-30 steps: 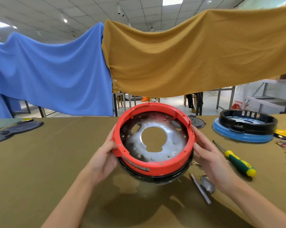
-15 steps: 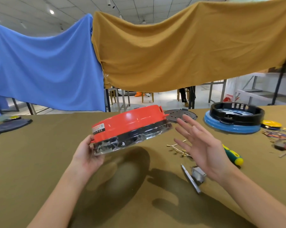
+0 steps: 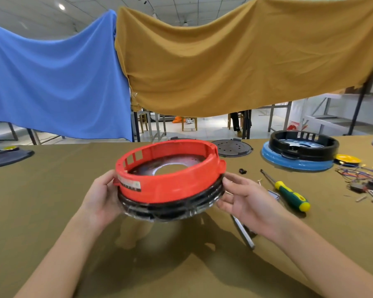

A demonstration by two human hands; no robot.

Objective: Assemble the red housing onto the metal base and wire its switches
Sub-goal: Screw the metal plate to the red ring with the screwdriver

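The red housing, a round ring with slots in its far wall and a label on its front, sits on a black-rimmed base with a shiny metal plate showing inside. I hold the whole assembly in the air above the table, open side up. My left hand grips its left edge and my right hand grips its right edge. Loose wires and small switch parts lie at the far right.
A green-and-yellow screwdriver and a metal strip lie on the olive table to the right. Behind are a dark perforated disc, a black-and-blue assembly and a yellow disc. A dark flat part lies far left.
Half a second ago only my left hand held the assembly, turned red side up. Now it is turned open side up and my right hand has taken hold of its right edge.
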